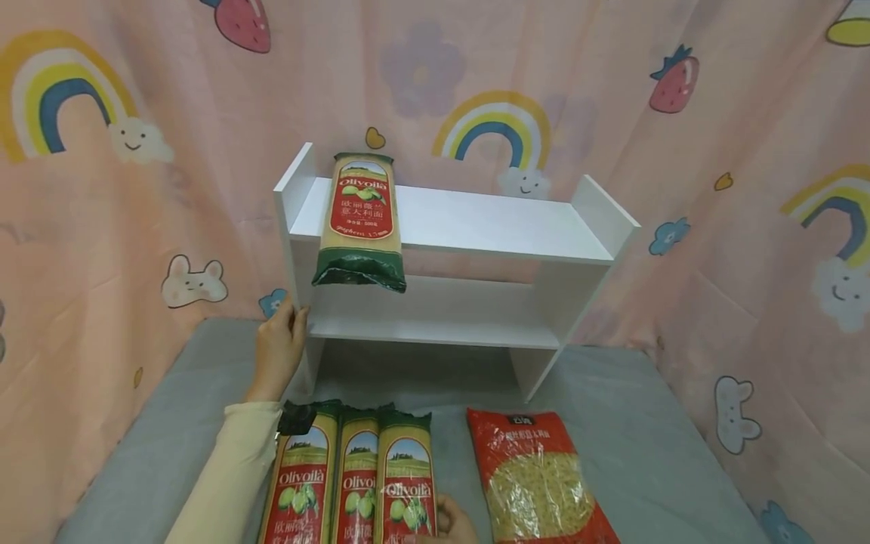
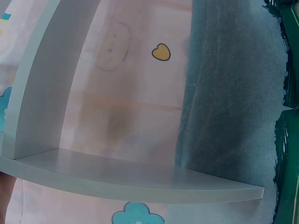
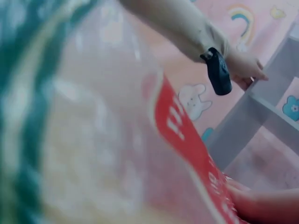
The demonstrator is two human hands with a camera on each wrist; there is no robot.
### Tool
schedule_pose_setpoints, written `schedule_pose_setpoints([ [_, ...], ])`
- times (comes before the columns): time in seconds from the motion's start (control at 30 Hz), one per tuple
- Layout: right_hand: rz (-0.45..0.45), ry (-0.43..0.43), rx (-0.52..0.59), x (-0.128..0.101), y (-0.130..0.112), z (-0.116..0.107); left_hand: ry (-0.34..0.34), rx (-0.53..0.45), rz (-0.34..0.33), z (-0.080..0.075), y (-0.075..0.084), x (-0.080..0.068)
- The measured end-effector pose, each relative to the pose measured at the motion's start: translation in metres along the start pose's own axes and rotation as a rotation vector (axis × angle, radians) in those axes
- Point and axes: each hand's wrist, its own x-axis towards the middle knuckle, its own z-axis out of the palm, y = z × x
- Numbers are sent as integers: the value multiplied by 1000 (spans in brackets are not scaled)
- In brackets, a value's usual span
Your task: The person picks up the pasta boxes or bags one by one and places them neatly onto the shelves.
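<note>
My left hand grips the left side panel of a white shelf, near the middle board. In the right wrist view the same left hand pinches that panel's edge. At the bottom of the head view, my right hand holds the right edge of a pasta packet, the rightmost of three in a row. That packet fills much of the right wrist view, blurred, with part of the right hand against it. Another Olivoilà pasta packet lies on the top board, its green end overhanging the front.
Left of the held packet lie two matching pasta packets, one in the middle and one outermost. A red bag of pasta lies to the right. Grey cloth covers the table; a pink printed curtain hangs behind.
</note>
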Motion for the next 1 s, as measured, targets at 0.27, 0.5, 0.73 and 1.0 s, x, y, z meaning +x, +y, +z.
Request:
schedule_pose_setpoints([
  [0.27, -21, 67, 37, -4, -6, 13, 0, -2, 3, 0, -1, 0],
  [0.5, 25, 129, 42, -6, -17, 15, -18, -14, 7, 0, -2, 1],
  [0.73, 15, 148, 61, -8, -23, 12, -6, -22, 9, 2, -1, 1],
  [1.0, -19, 208, -38, -7, -33, 12, 10, -17, 17, 2, -2, 1],
])
